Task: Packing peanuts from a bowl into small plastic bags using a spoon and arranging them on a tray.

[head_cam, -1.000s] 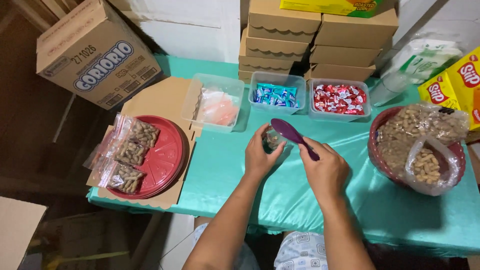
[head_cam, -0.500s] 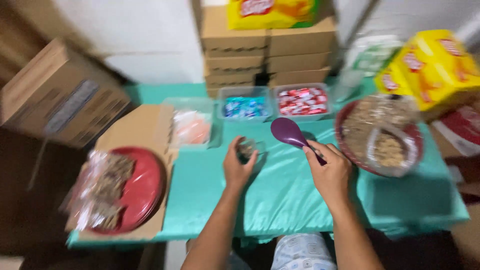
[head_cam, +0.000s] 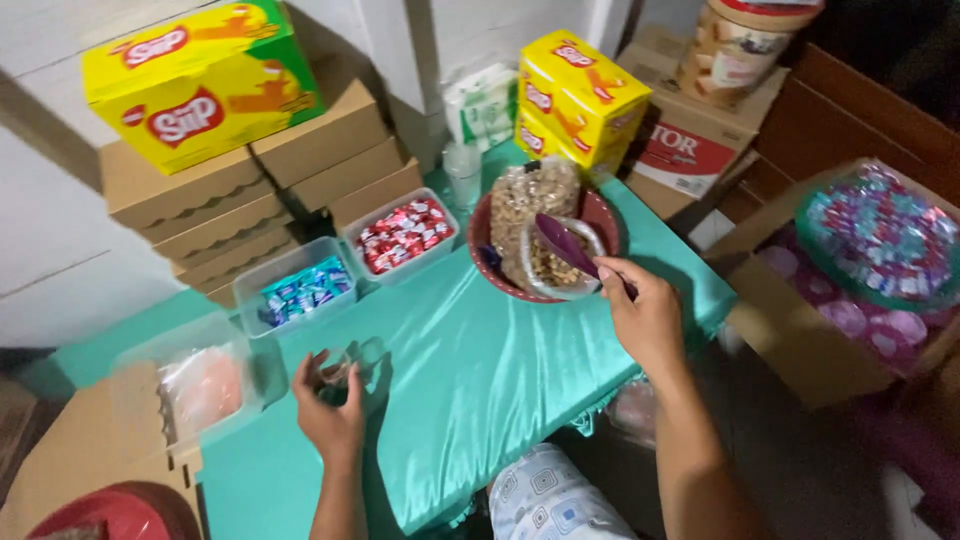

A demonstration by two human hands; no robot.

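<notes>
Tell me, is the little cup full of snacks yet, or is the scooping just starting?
Just starting, it looks. The left hand holds the little clear cup on the green cloth; how full it is I cannot tell. The right hand dips the purple spoon into the bag of nuts. The candy tubs look full.

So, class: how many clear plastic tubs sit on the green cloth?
3. One with red sweets by the brown boxes, one with blue sweets left of it, and one with pink contents far left. Others may be out of view.
</notes>
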